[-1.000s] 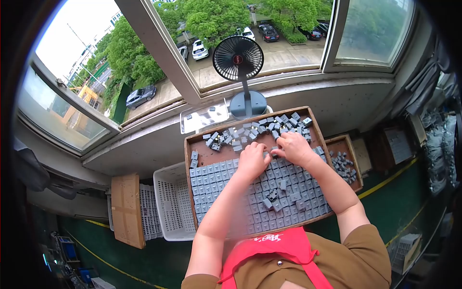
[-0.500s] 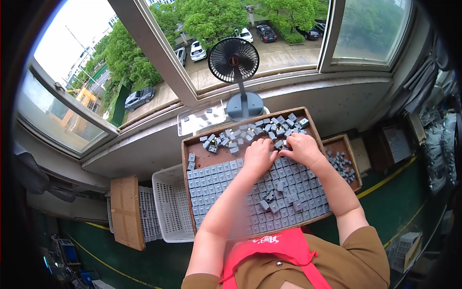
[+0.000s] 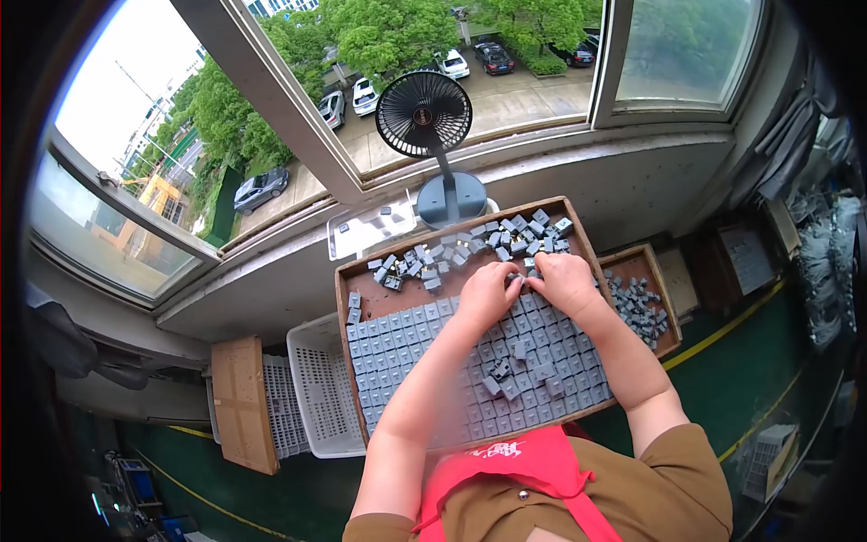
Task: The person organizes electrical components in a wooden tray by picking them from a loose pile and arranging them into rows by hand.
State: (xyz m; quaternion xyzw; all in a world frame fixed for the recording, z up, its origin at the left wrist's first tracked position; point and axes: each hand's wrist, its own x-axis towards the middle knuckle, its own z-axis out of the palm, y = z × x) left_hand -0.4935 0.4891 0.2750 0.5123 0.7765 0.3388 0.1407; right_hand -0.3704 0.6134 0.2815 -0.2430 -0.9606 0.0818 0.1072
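Observation:
A wooden-framed tray [image 3: 340, 312] holds tight rows of small grey plastic blocks [image 3: 388, 341]. Over the upper edge of these rows, my left hand [image 3: 488, 294] is closed, a small grey block [image 3: 516, 279] showing between thumb and forefinger. My right hand [image 3: 565, 284] is bent in close beside it, fingers curled together; what they grip is mostly hidden. Beyond both hands lies a heap of loose grey blocks [image 3: 506, 237], some turned to show dark undersides. Several more loose blocks [image 3: 508, 389] rest on top of the rows nearer my body.
A black fan [image 3: 424, 116] stands on the sill beside a clear plastic tray [image 3: 366, 233]. To the right, a smaller wooden box [image 3: 675, 330] holds loose grey blocks. A white basket [image 3: 313, 388] and a cardboard-coloured board [image 3: 242, 402] stand left of the tray.
The view has shifted slightly, so the tray and fan sit a little further left. Both hands stay close together at the same spot, with a grey block now visible at the left fingertips.

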